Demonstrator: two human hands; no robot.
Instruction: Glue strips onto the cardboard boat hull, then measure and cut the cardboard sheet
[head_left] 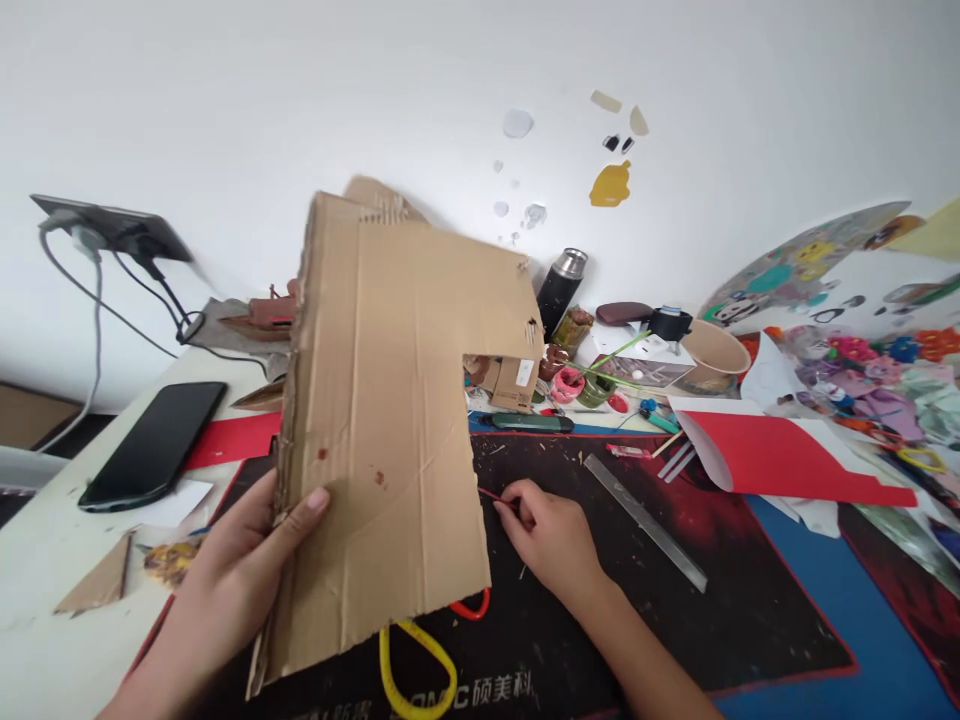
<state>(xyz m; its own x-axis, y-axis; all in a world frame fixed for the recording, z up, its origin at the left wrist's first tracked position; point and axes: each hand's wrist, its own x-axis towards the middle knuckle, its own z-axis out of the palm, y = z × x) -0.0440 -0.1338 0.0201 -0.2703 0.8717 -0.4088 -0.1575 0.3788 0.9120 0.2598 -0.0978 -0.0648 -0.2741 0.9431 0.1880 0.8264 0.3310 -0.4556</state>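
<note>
My left hand (240, 570) grips the left edge of a brown cardboard sheet (382, 400), its thumb flat on the front face. The sheet is held up at a tilt, with a rectangular notch cut from its right side and rough, torn edges. To the right of the sheet, my right hand (551, 540) is closed in a pinch on a thin reddish strip (489, 494), whose far end passes behind the cardboard. Below the sheet's lower edge show a yellow loop handle (418, 675) and a red loop handle (472, 608); the rest of both is hidden.
A metal ruler (645, 522) lies on the black desk mat (720, 590). Behind stand a green utility knife (529, 423), paint jars (568, 384) and a black thermos (561, 292). Red paper (802, 458) lies right, a phone (154, 445) left.
</note>
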